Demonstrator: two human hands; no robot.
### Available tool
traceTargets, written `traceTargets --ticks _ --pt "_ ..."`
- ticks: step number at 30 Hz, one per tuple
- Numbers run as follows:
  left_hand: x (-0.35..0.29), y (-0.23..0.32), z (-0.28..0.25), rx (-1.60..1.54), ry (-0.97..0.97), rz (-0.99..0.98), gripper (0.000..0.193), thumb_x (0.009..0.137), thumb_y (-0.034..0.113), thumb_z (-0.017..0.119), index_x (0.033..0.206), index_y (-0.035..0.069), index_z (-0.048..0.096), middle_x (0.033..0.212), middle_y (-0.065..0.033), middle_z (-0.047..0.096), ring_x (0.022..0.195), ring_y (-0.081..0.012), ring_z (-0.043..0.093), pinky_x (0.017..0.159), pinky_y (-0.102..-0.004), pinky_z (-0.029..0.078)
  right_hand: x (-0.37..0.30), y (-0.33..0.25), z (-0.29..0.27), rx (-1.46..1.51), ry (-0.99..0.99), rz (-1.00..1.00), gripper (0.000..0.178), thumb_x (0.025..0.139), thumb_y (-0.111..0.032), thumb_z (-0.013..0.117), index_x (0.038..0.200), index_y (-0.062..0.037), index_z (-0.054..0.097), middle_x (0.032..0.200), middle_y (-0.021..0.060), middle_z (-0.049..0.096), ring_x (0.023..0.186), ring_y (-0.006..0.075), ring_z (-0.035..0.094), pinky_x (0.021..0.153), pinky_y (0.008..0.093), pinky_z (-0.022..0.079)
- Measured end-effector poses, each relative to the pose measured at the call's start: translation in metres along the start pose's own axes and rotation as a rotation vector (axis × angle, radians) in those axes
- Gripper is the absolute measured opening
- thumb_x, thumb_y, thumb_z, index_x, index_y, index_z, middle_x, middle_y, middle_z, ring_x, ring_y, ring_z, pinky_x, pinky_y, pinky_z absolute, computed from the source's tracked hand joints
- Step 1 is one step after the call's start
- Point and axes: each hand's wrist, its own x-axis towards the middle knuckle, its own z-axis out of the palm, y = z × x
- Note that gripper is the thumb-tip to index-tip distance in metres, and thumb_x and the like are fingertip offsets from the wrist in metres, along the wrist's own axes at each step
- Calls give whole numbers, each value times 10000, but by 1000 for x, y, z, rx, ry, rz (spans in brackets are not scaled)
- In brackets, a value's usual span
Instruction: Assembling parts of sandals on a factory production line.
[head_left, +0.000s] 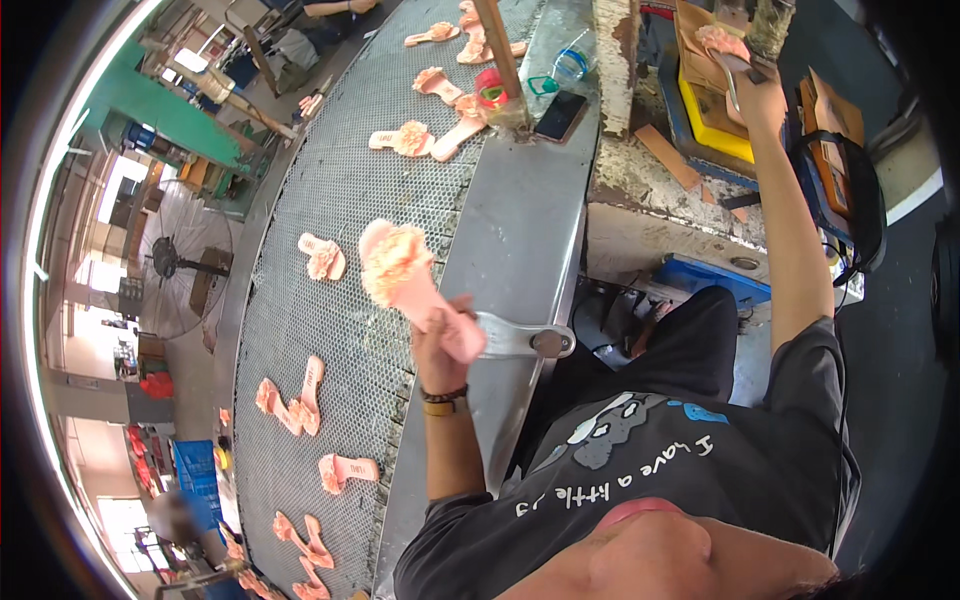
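Workshop floor and a caged standing fan (180, 255) lie beyond a long mesh belt (350, 200) that runs along the person's left. Pink sandals (403, 139) rest on it, mostly in loose pairs, spaced well apart and flower side up, probably so the ruffles are not crushed. Between belt and person runs a smooth metal ledge (515, 215); a phone (561, 116) lies there beside a wooden post (500, 45), likely to stay off the mesh.

Over the ledge and the belt's near edge, the left hand (440, 345) pinches one held sandal (415, 295) by its heel end, thumb and fingers around the sole. Its flower points away from the person, untouched, so this grip seems chosen to spare the trim.

Out to the right, the right hand (762, 100) reaches past a worn tabletop (690, 225), above a yellow tray (735, 143). It is right beside another flowered sandal (722, 42) and a grimy upright cylinder (772, 28). Its fingers look curled, but I cannot tell what they grip, or whether they support that sandal.
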Motion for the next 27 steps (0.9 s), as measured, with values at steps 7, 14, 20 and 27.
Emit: traceTargets --ticks 7,14,20,27 --pt "-33 -41 90 -305 -142 -369 671 1034 379 593 1570 116 286 1494 -246 467 1333 -472 520 1050 -625 482 -227 -126 -56 996 -257 419 122 835 -18 654 955 -26 631 841 -6 600 740 115 544 659 288 451" --pt "33 -36 -30 -360 321 -53 356 1042 216 471 1326 4 512 1216 -119 639 1107 -269 653 964 -452 547 -390 -133 -48 947 -1217 168 181 754 -24 723 928 25 711 1237 222 705 1150 273 675 994 362 497" --pt "-21 -19 -128 -240 845 138 458 1082 248 380 1506 78 351 1358 -170 552 1200 -362 570 985 -577 499 -374 -99 41 806 -1220 -171 420 849 -82 714 1251 0 629 1225 166 676 1174 264 640 1028 347 477" --pt "-100 -48 -71 -2 773 78 424 1055 155 396 1469 69 368 1338 -207 597 1125 -358 647 883 -488 581 -412 -64 15 467 -994 -414 537 773 60 585 1304 -24 592 1403 220 532 1347 420 477 1156 439 382"
